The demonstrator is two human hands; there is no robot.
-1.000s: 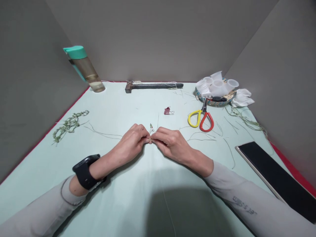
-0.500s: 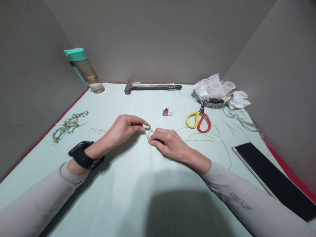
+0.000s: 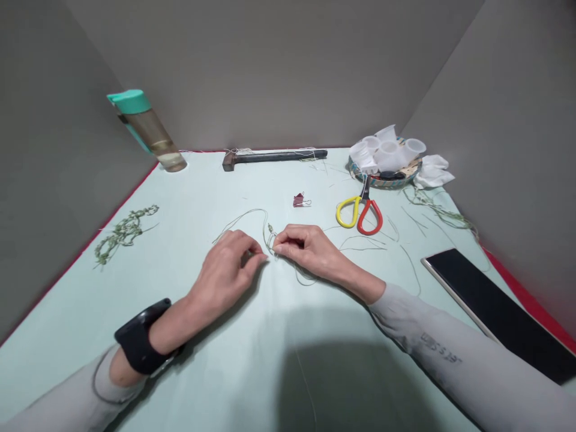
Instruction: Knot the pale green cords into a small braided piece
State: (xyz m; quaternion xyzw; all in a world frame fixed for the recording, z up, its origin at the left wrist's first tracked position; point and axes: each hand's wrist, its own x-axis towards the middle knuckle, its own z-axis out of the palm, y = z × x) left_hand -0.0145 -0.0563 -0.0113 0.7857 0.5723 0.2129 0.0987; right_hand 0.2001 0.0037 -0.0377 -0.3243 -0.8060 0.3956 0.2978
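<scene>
Near the middle of the table, my right hand [image 3: 308, 249] pinches thin green cord [image 3: 265, 228] between thumb and forefinger. A small knotted end [image 3: 270, 228] stands up beside those fingertips. One loop of the cord curves away to the left behind my left hand [image 3: 229, 267], and another lies below my right hand. My left hand is close by, thumb and forefinger brought together; what lies between them, if anything, is too small to make out. A dark red binder clip [image 3: 299, 200] rests just beyond my hands.
Scissors [image 3: 369, 217] with yellow and red handles lean toward a basket [image 3: 390, 181] of white plastic cups. At the back lies a hammer [image 3: 279, 157]. A bottle [image 3: 155, 132] stands back left, above a knotted green strand [image 3: 123, 234]. A dark tablet [image 3: 495, 306] lies right.
My left hand has come away from the knotted end and moved down toward me. The cord's loop now shows behind it. My right hand keeps its pinch, almost in place.
</scene>
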